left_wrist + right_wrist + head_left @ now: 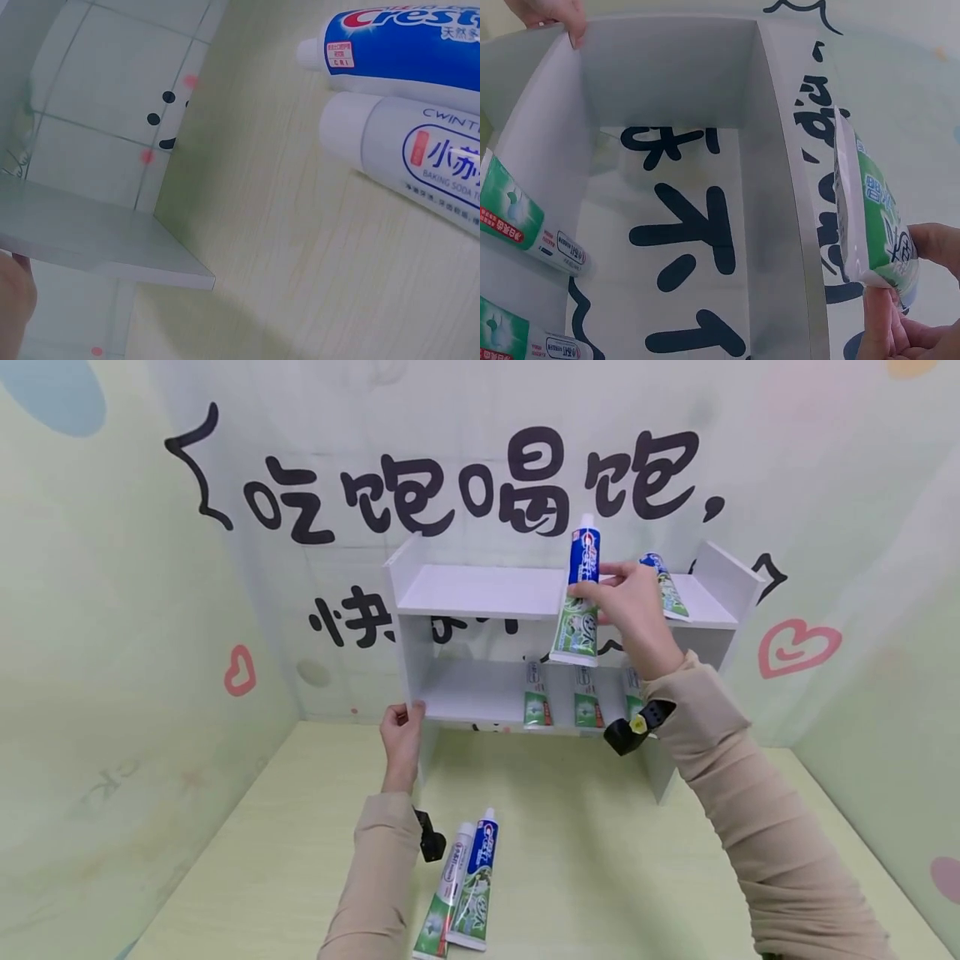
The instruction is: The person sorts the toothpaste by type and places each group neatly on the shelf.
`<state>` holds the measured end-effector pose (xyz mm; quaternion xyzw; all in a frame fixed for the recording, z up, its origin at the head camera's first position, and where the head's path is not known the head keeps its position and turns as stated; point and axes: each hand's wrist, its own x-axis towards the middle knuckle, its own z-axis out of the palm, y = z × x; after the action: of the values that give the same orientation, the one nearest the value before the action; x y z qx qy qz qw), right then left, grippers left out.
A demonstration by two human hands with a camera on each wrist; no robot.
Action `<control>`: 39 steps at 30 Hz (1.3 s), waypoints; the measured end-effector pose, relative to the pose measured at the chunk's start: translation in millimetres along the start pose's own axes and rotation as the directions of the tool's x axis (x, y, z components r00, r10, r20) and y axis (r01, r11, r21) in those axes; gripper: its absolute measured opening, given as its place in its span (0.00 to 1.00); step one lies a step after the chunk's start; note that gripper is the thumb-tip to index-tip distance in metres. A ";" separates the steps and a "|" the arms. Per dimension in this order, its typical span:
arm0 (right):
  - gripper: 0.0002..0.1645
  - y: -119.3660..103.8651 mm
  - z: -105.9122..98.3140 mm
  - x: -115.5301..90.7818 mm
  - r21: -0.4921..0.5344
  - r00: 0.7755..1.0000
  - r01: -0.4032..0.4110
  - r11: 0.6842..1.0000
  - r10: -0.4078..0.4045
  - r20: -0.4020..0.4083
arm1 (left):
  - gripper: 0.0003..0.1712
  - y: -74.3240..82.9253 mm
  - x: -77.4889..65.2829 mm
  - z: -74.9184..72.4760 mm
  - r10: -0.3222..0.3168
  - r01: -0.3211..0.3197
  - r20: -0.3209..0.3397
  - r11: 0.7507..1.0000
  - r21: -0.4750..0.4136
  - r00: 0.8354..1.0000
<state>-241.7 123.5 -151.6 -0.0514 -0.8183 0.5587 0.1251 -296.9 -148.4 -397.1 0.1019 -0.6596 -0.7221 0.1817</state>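
In the head view my right hand [633, 610] pinches a blue-and-green Crest toothpaste tube [579, 628], cap up, in front of the white shelf unit's upper board [487, 591]. The right wrist view shows the thumb on one face of the tube [881, 225] and fingers at the other. Behind that hand, another Crest tube [663, 583] lies on the upper board. My left hand [401, 739] grips the unit's left side panel [412, 652], level with the lower board [472, 689]. Three white-and-green toothpaste tubes [537, 697] lie side by side on that lower board, the rightmost partly hidden.
On the pale wooden table [562, 860], near my left forearm, a Crest tube [476, 885] lies against a white-and-green baking soda toothpaste tube [442, 897]. A wall with black lettering [536, 485] stands right behind the unit, and side walls flank the table.
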 end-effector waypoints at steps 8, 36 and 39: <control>0.34 -9.2 1.4 17.6 -0.056 0.999 -0.042 0.998 0.042 -0.010 | 0.13 -1.2 1.6 0.0 -0.001 0.001 -0.008 1.000 -0.009 1.000; 0.26 -0.5 9.5 47.1 -0.202 0.994 -0.093 0.975 0.078 -0.079 | 0.14 -4.1 0.1 1.9 0.009 -0.009 -0.024 1.000 0.007 1.000; 0.32 -2.1 9.9 48.6 -0.247 0.994 -0.099 0.964 0.087 -0.061 | 0.14 -3.5 3.1 1.0 0.010 -0.010 -0.022 1.000 0.007 1.000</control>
<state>-291.0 124.7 -146.0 -0.1190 -0.8754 0.4549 0.1117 -300.5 -148.5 -400.1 0.1071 -0.6604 -0.7179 0.1922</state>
